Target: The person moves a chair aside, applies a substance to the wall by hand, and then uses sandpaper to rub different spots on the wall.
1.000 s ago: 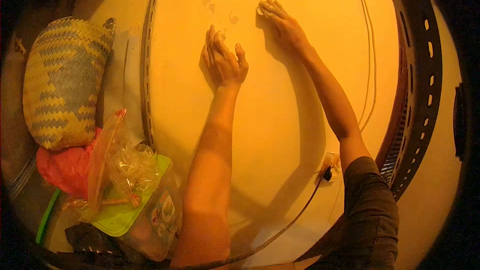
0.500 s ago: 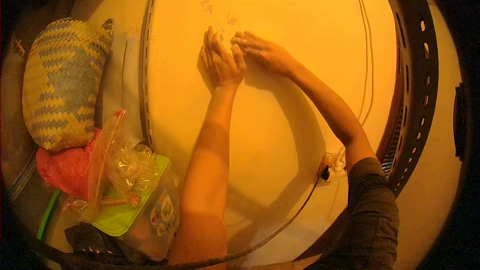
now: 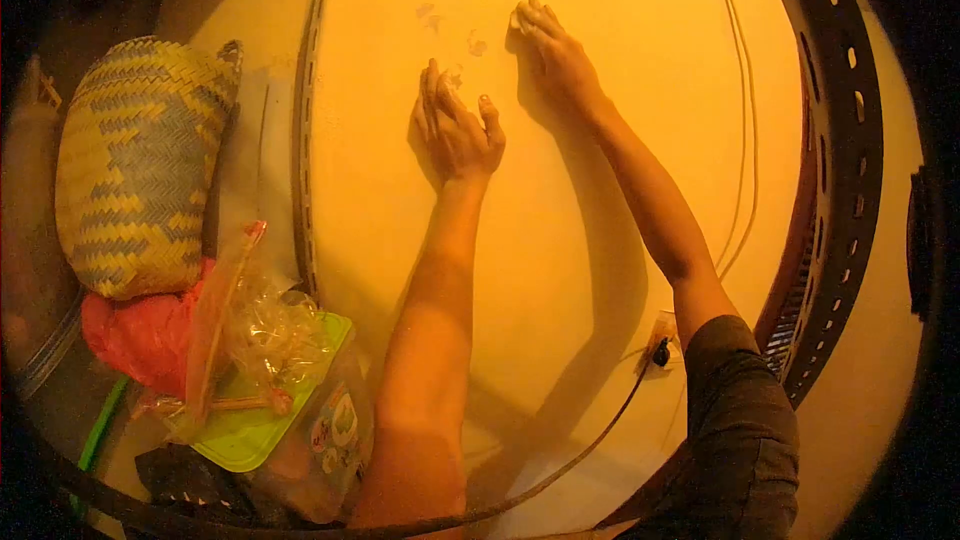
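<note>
My left hand (image 3: 460, 130) lies against a pale wall (image 3: 560, 270), fingers stretched upward and thumb held apart. Just above its fingertips the wall surface carries rough, blotchy patches (image 3: 477, 42). Higher and to the right, my right hand (image 3: 560, 52) reaches up the wall with its fingers bent together. A small whitish bit (image 3: 517, 20) shows at those fingertips; what it is I cannot tell. Both arms cast shadows on the wall.
At left a woven basket (image 3: 140, 170) rests above a red plastic bag (image 3: 145, 340) and a clear tub with a green lid (image 3: 240, 445). A power socket (image 3: 660, 340) with a plugged cable is low right. A perforated metal post (image 3: 840, 140) stands at right.
My right hand has moved up and right along the wall, away from my left hand. My left hand has barely shifted in view, its thumb now farther from the right hand.
</note>
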A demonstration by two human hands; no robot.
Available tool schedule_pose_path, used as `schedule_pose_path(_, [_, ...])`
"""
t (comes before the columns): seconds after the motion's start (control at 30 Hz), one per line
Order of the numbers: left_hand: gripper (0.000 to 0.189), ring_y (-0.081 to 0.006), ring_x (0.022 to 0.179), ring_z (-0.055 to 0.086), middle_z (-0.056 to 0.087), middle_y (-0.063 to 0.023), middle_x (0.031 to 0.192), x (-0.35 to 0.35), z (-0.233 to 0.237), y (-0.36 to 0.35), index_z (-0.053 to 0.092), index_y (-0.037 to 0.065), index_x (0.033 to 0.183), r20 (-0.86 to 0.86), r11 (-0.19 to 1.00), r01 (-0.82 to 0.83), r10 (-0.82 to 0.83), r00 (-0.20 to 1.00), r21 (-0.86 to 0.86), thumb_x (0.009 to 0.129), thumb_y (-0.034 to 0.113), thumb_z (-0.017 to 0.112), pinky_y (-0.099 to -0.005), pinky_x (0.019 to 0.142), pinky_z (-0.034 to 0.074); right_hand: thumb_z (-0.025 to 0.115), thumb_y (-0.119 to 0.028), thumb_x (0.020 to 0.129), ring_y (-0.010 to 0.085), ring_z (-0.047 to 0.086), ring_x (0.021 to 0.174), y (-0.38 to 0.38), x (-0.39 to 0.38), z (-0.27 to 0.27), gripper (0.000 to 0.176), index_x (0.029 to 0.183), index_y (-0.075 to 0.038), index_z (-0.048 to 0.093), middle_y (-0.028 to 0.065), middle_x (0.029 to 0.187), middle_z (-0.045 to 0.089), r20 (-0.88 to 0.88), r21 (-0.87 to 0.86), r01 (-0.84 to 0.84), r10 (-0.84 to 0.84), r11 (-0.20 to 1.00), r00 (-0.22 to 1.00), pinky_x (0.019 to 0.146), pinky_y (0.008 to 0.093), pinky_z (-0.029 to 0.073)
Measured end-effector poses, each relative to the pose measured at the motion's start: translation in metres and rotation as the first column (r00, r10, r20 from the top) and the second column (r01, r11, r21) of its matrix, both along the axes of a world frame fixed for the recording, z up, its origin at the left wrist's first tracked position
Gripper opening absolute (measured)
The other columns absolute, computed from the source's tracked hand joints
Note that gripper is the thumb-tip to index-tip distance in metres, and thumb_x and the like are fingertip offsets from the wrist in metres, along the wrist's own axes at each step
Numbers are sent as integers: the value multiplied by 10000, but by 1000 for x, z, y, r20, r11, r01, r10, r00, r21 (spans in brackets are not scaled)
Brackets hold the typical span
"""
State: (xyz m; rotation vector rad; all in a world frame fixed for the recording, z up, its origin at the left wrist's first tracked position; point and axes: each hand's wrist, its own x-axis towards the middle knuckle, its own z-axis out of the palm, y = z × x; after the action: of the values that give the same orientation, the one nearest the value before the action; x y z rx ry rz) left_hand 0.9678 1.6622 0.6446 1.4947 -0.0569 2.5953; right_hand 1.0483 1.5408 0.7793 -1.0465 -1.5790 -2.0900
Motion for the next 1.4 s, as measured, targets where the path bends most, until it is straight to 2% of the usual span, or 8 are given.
schedule_pose_path(0.57, [561,-464,1362,435,427,-309,1483,-6,-7,5,402,-89,1394,83,983,137,-127,988,-124,1031,339,386,-540,1146,342,532,-32,886,340,598,1201,2,-67,5,245,1060,-90,694,160,1216,650,-18,-129,327,-332,936,943,1106,382,445])
schedule_pose_path(0.6, [562,-482,1334,460,451,-317,1466,-7,-9,6,415,-98,1406,127,985,134,-119,985,-113,1032,322,400,-521,1144,354,508,-1,870,358,605,1172,23,-58,22,247,1025,-74,685,191,1160,651,159,62,-6,-4,998,987,1084,408,463])
schedule_pose_path(0.67, [587,-478,1352,448,436,-322,1480,-11,-8,11,397,-103,1429,74,986,103,-94,993,-133,1035,332,392,-505,1165,338,494,-48,934,353,597,1205,17,-56,0,248,1113,-53,666,188,1217,641,-170,-213,116,-154,970,973,1089,442,465])
schedule_pose_path(0.87, [590,-471,1367,436,439,-332,1473,-17,-14,8,390,-122,1422,76,986,115,-107,991,-120,1019,310,394,-508,1178,324,584,-110,887,325,572,1274,50,4,6,286,1156,-59,665,198,1273,628,18,-355,97,-97,930,995,1099,435,460])
schedule_pose_path(0.93, [591,-472,1367,436,432,-332,1477,-12,-15,11,381,-122,1423,55,988,87,-81,995,-128,1015,306,393,-519,1178,320,600,-111,828,325,597,1234,41,-41,11,307,1124,-43,644,208,1277,621,185,144,96,-122,985,975,1045,390,494])
schedule_pose_path(1.07, [596,-478,1368,429,431,-331,1478,-13,-14,10,380,-115,1425,114,984,117,-102,988,-135,1025,328,381,-527,1180,317,615,-43,829,343,562,1292,69,-43,-50,425,1254,-24,631,210,1301,625,-792,-275,-336,-14,901,610,1177,443,380])
schedule_pose_path(1.2, [606,-478,1391,402,407,-330,1497,-11,-14,10,380,-99,1438,119,982,138,-123,985,-129,1033,352,378,-536,1186,305,672,-13,744,369,648,1064,23,-87,-32,186,929,-21,691,170,1120,669,-58,-206,126,-141,970,988,980,428,529])
schedule_pose_path(1.4, [618,-488,1397,390,397,-338,1507,-8,-14,10,383,-124,1421,165,975,176,-153,974,-133,1034,358,375,-547,1191,297,516,-127,991,323,664,1102,68,-1,-38,204,1083,-104,696,107,1231,670,-74,-433,118,-166,894,983,884,440,566])
